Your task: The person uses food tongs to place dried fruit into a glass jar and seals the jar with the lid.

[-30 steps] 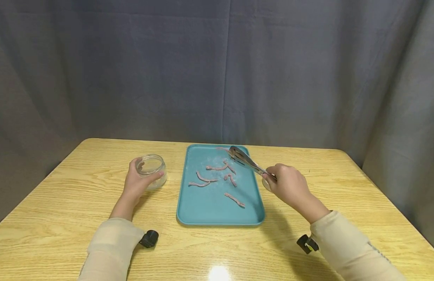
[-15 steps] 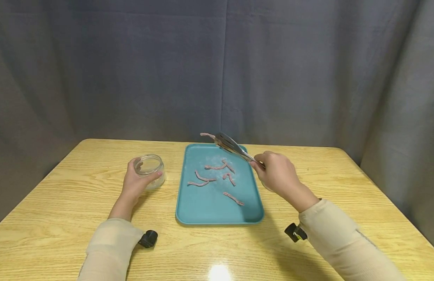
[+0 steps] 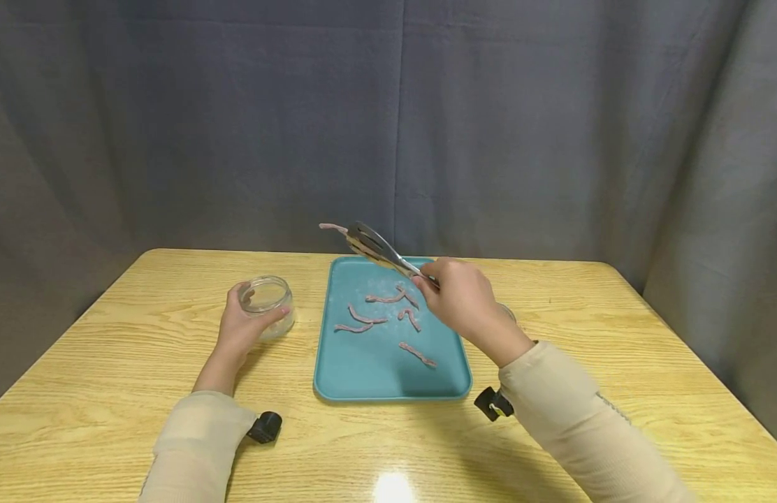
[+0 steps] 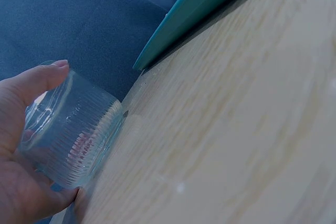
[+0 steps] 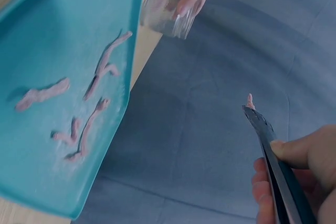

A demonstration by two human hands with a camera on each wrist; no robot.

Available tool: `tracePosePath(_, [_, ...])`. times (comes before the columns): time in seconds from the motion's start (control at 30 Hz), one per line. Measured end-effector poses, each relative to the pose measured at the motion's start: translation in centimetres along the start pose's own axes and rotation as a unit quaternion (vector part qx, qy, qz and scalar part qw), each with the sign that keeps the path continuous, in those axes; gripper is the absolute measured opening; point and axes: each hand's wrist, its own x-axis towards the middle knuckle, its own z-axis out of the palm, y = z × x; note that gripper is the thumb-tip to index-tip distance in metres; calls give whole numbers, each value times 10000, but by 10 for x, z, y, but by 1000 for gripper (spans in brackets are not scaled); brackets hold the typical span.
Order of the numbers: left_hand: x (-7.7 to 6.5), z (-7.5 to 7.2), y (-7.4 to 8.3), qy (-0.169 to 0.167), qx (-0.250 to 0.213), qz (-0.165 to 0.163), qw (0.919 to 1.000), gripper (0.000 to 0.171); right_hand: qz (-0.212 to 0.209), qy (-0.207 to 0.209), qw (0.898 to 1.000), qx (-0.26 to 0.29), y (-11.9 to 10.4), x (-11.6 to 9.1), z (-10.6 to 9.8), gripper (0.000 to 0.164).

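My right hand (image 3: 460, 297) grips metal tongs (image 3: 391, 257), raised over the far end of a teal tray (image 3: 376, 374). Pinched in the tongs' tips is a thin pink strip (image 3: 332, 227), its free end pointing left. Several similar pink strips (image 3: 417, 355), soft-looking and bent, lie on the tray amid a dusting of white powder. To the left of the tray my left hand (image 3: 239, 327) holds a clear glass jar (image 4: 79, 129) round its side, thumb and fingers spread about it. The jar stands lidless on the table, and something pinkish shows through its ribbed glass.
Partly hidden behind my right wrist, a round glass rim (image 3: 507, 311) shows just right of the tray. The wooden table (image 3: 338, 454) ends at a grey curtain (image 3: 237, 140) behind. A small black device (image 3: 265, 427) sits by each wrist.
The tongs have lifted a pink strip from the tray's far end and carried it up and leftward with my right hand. My left hand and the jar have stayed in place.
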Motion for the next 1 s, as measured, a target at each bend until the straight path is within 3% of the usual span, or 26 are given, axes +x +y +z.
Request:
tracePosePath(0.67, [-1,0,2,39,21,-3,10000,95,-266,-214,9983,475,-39,14,31,41])
tracePosePath(1.0, [-1,1,2,64,-7,-55,10000,94,0,-539,9983,237,-56,16,47,36])
